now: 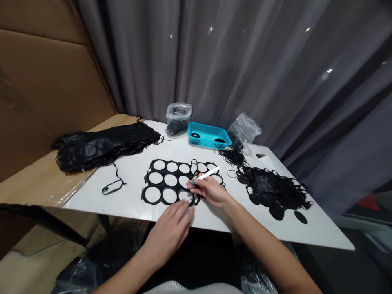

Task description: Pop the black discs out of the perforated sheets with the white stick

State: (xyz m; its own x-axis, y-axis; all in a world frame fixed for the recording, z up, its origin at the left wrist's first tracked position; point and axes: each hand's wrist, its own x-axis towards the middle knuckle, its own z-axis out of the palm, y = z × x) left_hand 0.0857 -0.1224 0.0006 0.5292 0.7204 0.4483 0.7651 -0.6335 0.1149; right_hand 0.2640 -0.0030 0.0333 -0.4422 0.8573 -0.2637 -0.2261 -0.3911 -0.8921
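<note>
Partly under both hands (170, 222) (212, 191), a holed black sheet (161, 188)

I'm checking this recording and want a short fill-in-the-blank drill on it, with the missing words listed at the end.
1. The right hand holds a pen-like tool whose long barrel is coloured ____.
2. The left hand lies palm ____.
3. From near to far, the black sheet has ____ rows of round holes.
4. In this view, the loose black discs lie to the ____ of that sheet.

Missing words: white; down; three; right.
</note>
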